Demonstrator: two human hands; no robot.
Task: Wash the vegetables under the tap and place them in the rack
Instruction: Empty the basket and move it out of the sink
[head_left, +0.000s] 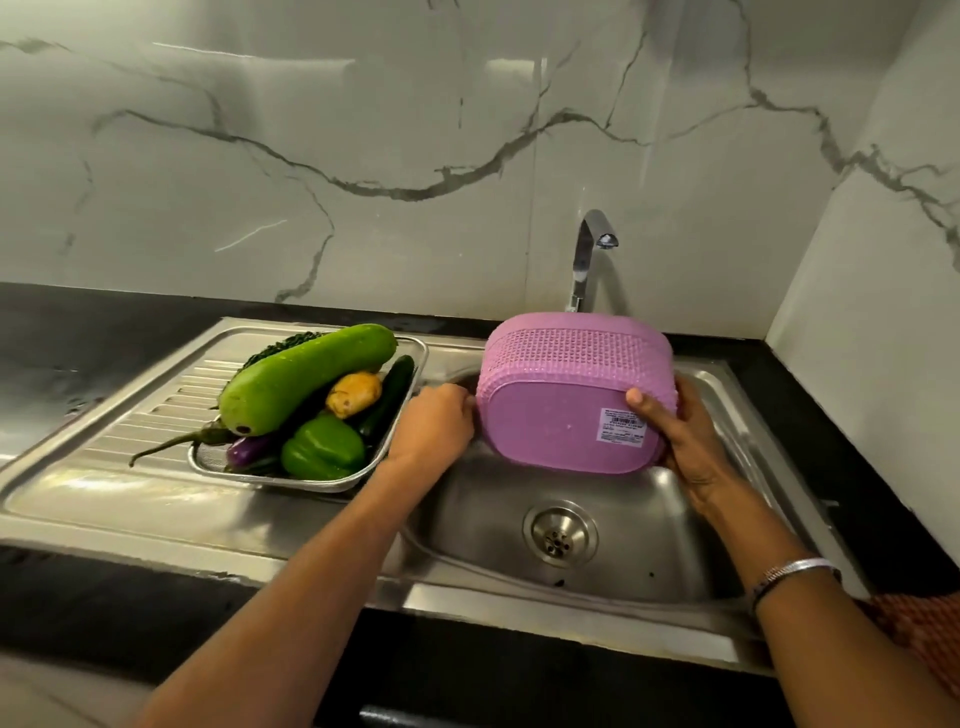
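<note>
Both hands are gripping the pink basket (571, 395) upturned above the sink (727, 395): left hand (436, 421) curling on its edge, right hand (675, 431) clasping the base. Vegetables (306, 395) are sitting just beyond the left hand, in the rack (332, 480) (seemingly wet). Wet plastic could be slipping free.

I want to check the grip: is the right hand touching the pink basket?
Touching. The head view shows the right hand gripping the tilted pink basket, thumb pressed on its base beside the label.
</note>
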